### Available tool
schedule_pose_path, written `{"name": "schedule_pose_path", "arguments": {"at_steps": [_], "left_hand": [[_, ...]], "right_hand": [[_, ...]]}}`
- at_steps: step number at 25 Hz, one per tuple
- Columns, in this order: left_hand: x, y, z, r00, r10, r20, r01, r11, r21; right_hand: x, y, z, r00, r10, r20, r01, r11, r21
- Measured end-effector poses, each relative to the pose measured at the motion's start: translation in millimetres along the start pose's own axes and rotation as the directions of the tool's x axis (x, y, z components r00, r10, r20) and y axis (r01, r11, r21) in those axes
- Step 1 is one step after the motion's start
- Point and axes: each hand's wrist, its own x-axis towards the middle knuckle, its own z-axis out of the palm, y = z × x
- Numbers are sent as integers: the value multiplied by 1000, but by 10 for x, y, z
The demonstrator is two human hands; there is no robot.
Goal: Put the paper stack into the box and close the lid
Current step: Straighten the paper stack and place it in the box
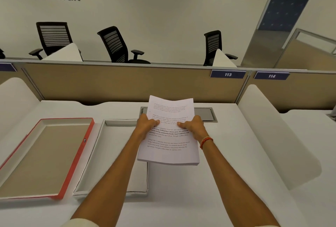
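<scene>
A stack of printed white paper (pixel 169 146) is held above the white desk, over the right edge of the open white box (pixel 109 146). My left hand (pixel 147 125) grips the stack's left side and my right hand (pixel 193 126) grips its right side, thumbs on top. The stack's far end curls upward. The box lies flat with its inside showing; my left forearm hides part of it. The lid (pixel 45 156), red-edged with a brown inner face, lies upside down to the left of the box.
A grey cable hatch (pixel 205 114) sits in the desk behind the paper. Tan partition panels (pixel 127 83) with number tags 113 and 114 close off the back. White curved side dividers stand left and right. Black office chairs stand beyond the partition.
</scene>
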Motion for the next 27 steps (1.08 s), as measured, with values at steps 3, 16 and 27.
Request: {"name": "schedule_pose_path", "arguments": {"at_steps": [3, 16, 27], "left_hand": [[-3, -99, -268, 1000, -14, -15, 14, 1000, -24], [145, -536, -1314, 993, -55, -102, 54, 998, -12], [355, -949, -1754, 990, -104, -91, 104, 995, -4]], "right_hand": [[-52, -89, 269, 1000, -1, 16, 1, 1000, -9], [-205, -324, 1404, 997, -13, 74, 14, 1000, -22], [-186, -285, 2049, 995, 10, 95, -4, 998, -62]]}}
